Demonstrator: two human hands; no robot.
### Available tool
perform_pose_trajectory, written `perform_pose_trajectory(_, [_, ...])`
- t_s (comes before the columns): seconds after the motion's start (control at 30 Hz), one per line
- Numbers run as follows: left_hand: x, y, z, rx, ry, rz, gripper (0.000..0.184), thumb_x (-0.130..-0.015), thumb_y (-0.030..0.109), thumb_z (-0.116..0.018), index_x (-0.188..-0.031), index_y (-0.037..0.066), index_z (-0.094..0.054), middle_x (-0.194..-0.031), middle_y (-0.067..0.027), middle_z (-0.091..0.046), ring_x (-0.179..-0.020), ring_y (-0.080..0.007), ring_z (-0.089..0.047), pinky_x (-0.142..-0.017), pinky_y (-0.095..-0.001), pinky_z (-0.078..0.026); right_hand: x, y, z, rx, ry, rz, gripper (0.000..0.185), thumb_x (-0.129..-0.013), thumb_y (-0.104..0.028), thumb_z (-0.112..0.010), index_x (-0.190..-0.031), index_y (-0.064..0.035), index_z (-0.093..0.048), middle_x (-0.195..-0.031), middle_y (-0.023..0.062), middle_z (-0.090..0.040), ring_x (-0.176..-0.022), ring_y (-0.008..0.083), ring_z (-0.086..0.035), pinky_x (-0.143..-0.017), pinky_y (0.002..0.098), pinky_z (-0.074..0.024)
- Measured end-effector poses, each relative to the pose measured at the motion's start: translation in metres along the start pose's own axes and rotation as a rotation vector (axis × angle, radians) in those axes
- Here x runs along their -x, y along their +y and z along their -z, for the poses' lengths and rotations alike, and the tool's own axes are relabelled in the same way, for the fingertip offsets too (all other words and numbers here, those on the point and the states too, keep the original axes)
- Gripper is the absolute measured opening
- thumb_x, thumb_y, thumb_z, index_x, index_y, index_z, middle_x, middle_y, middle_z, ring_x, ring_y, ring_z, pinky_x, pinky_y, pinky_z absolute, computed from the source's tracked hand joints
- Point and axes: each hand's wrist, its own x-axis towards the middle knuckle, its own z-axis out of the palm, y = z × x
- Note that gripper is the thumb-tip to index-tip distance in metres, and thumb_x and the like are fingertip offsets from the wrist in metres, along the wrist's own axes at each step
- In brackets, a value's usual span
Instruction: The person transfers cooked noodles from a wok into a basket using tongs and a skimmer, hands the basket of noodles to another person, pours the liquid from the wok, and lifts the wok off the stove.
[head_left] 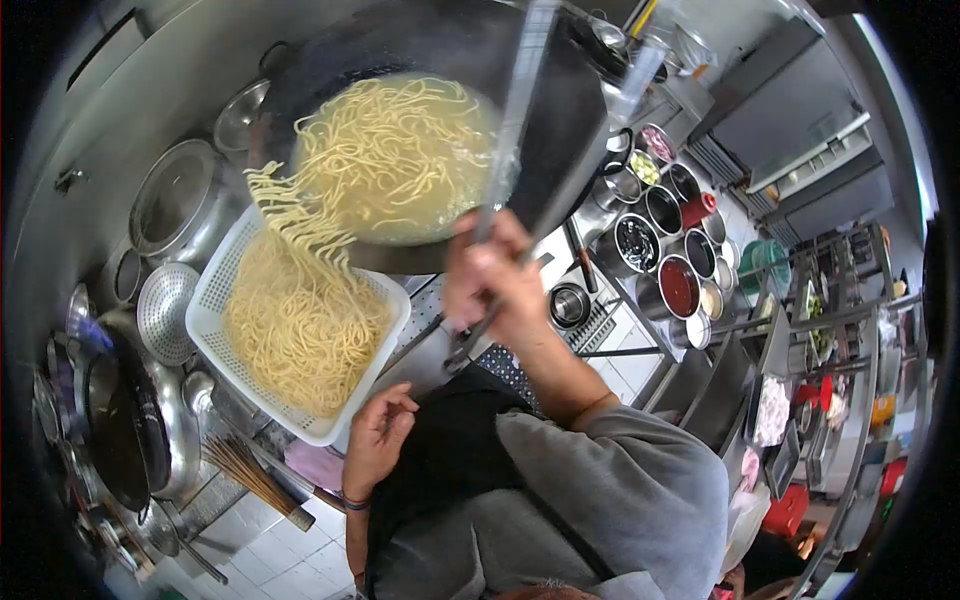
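Yellow noodles float in cloudy liquid in a large dark wok. More noodles fill a white perforated basket beside it, and a strand bundle hangs over the wok's rim between the two. My right hand is wrapped round a long metal tool, blurred by motion, that reaches up over the wok; its far end is out of sight. Near the basket's lower right corner, my left hand has its fingers curled, with nothing visible in them.
Metal pots of sauces and ingredients stand at the right. Strainers and pans line the left side. A bamboo brush lies below the basket. Racks with trays fill the far right.
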Motion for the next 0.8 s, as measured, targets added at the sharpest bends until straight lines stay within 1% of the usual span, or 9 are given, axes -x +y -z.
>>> perform_pose_trajectory(0.1, [0.000,-0.005,0.011,0.049,0.127,0.038,0.029,-0.099,0.008,-0.060,-0.126,-0.002,-0.058,-0.098,-0.0029,-0.062,-0.090,-0.0087,-0.056,-0.082,-0.0229,-0.046,0.009,-0.038,0.047,0.099,0.289,0.198,0.033,-0.096,-0.021,-0.057,-0.122,-0.0030,-0.048,-0.069,0.0038,-0.044,-0.042,0.0116,-0.041,-0.036,0.0295,-0.0397])
perform_pose_trajectory(0.2, [0.005,-0.011,0.023,0.025,0.238,0.016,0.028,-0.099,0.007,-0.060,-0.125,-0.003,-0.058,-0.100,-0.0036,-0.062,-0.090,-0.0102,-0.057,-0.084,-0.0240,-0.048,0.034,-0.045,0.104,0.317,0.639,0.155,0.017,-0.097,-0.023,-0.056,-0.108,-0.0100,-0.051,-0.070,0.0012,-0.044,-0.043,0.0105,-0.037,-0.036,0.0279,-0.0372])
perform_pose_trajectory(0.23, [0.005,-0.007,0.022,-0.006,0.240,0.009,0.027,-0.098,0.007,-0.061,-0.124,-0.002,-0.059,-0.099,-0.0041,-0.063,-0.092,-0.0110,-0.058,-0.083,-0.0250,-0.049,0.047,-0.042,0.116,0.273,0.766,0.067,0.028,-0.097,-0.024,-0.059,-0.116,-0.0066,-0.047,-0.062,0.0005,-0.042,-0.043,0.0108,-0.039,-0.037,0.0272,-0.0345])
perform_pose_trajectory(0.4, [-0.008,0.000,0.011,-0.149,0.167,-0.020,0.033,-0.095,0.016,-0.068,-0.122,0.000,-0.061,-0.099,-0.0084,-0.065,-0.085,-0.0133,-0.062,-0.076,-0.0262,-0.053,0.057,0.007,0.078,0.173,0.331,0.018,0.031,-0.100,-0.028,-0.054,-0.120,-0.0058,-0.045,-0.073,0.0059,-0.046,-0.049,0.0159,-0.047,-0.044,0.0317,-0.0452])
perform_pose_trajectory(0.53, [-0.018,0.018,-0.011,-0.365,0.162,-0.162,0.075,-0.083,0.033,-0.079,-0.142,0.003,-0.043,-0.123,-0.0203,-0.061,-0.114,-0.0342,-0.061,-0.096,-0.0417,-0.050,0.045,0.062,0.026,0.391,0.054,-0.018,0.030,-0.100,-0.023,-0.053,-0.121,-0.0044,-0.042,-0.088,0.0084,-0.053,-0.077,0.0202,-0.057,-0.071,0.0356,-0.0524])
perform_pose_trajectory(0.57, [-0.020,0.007,-0.017,-0.476,0.261,-0.277,0.073,-0.083,0.030,-0.078,-0.141,0.003,-0.043,-0.122,-0.0226,-0.060,-0.111,-0.0366,-0.062,-0.092,-0.0413,-0.051,0.046,0.072,0.022,0.431,-0.026,-0.090,0.040,-0.097,-0.022,-0.056,-0.129,-0.0041,-0.040,-0.098,0.0107,-0.057,-0.088,0.0225,-0.059,-0.084,0.0384,-0.0508])
perform_pose_trajectory(0.63, [-0.011,0.012,-0.018,-0.431,0.355,-0.177,0.064,-0.083,0.027,-0.077,-0.134,0.002,-0.047,-0.114,-0.0228,-0.063,-0.102,-0.0377,-0.065,-0.085,-0.0435,-0.053,0.046,0.095,0.007,0.388,-0.378,-0.024,0.056,-0.091,-0.016,-0.063,-0.139,-0.0047,-0.035,-0.108,0.0119,-0.059,-0.102,0.0224,-0.057,-0.096,0.0394,-0.0446])
perform_pose_trajectory(0.7, [0.000,-0.007,-0.009,-0.449,0.428,-0.084,0.057,-0.083,0.024,-0.076,-0.128,0.001,-0.051,-0.106,-0.0210,-0.065,-0.095,-0.0363,-0.067,-0.079,-0.0423,-0.053,0.053,0.101,-0.019,0.446,-0.548,-0.228,0.080,-0.085,-0.016,-0.074,-0.149,-0.0046,-0.026,-0.114,0.0120,-0.058,-0.112,0.0232,-0.054,-0.104,0.0387,-0.0380])
perform_pose_trajectory(0.8, [0.023,-0.008,0.000,-0.352,0.595,-0.106,0.048,-0.083,0.020,-0.073,-0.123,0.002,-0.053,-0.091,-0.0202,-0.064,-0.086,-0.0394,-0.066,-0.072,-0.0436,-0.052,0.049,0.119,-0.035,0.721,-0.861,-0.196,0.088,-0.078,-0.015,-0.082,-0.148,-0.0006,-0.030,-0.120,0.0132,-0.056,-0.114,0.0258,-0.054,-0.103,0.0392,-0.0399])
